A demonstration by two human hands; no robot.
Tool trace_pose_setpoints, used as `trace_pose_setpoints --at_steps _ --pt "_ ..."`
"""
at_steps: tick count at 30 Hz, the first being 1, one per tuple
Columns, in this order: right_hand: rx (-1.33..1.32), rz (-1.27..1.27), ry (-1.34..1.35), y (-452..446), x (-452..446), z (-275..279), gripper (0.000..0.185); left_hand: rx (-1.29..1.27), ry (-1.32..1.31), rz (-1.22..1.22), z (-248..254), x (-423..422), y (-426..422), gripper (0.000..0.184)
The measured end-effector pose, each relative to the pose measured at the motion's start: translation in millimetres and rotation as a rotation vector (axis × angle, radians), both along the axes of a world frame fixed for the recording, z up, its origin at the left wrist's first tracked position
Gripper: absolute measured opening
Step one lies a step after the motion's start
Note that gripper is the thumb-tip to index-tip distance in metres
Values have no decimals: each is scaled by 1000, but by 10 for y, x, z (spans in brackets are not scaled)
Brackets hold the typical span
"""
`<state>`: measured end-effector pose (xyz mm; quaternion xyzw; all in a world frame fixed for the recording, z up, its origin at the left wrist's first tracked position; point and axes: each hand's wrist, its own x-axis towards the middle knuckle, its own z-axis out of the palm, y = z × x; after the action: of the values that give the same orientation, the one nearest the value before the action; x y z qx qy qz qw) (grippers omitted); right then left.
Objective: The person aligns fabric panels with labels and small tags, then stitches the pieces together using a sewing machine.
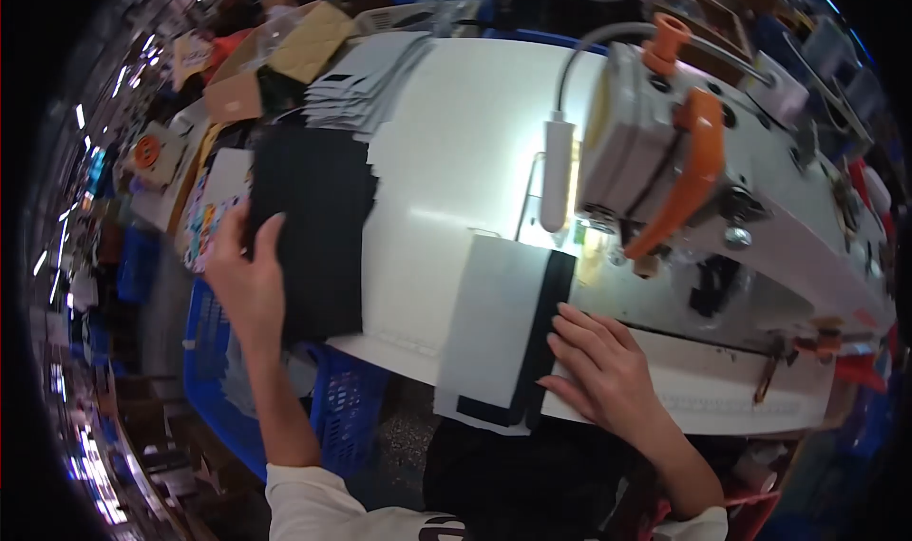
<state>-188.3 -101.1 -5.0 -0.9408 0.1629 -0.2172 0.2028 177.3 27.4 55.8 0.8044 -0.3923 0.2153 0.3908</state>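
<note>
My left hand [249,275] is at the left edge of a stack of black fabric pieces [318,227]. Its thumb and fingers are apart, with the thumb over the black stack's edge. My right hand [600,370] lies with outstretched fingers along the right side of a pale grey panel [494,313]. A black strip [546,322] runs along that panel's right side, and more black shows at its lower end. The panel lies in front of a sewing machine [655,142], its lower end overhanging the table's front edge.
The white table [446,123] carries a pile of grey pieces [366,80] at the back left. A blue plastic basket [347,398] stands below the left front edge. A lamp [558,175] lights the needle area. Cardboard boxes [233,94] sit beyond the table's left side.
</note>
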Motion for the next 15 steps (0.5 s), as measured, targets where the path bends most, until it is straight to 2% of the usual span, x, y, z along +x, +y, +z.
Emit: trace_pose_setpoints --at_steps 4,7,12,15 --pt "2 13 -24 10 -21 -30 41 92 14 5 -78 181 19 26" --pt "4 12 -37 1 -21 -38 40 443 -193 151 -257 314 -41 20" --pt "17 23 -20 -10 -29 -25 39 262 -374 158 -141 233 -12 17" --pt "22 24 -15 -6 -35 -23 39 -115 695 -259 219 -142 116 16"
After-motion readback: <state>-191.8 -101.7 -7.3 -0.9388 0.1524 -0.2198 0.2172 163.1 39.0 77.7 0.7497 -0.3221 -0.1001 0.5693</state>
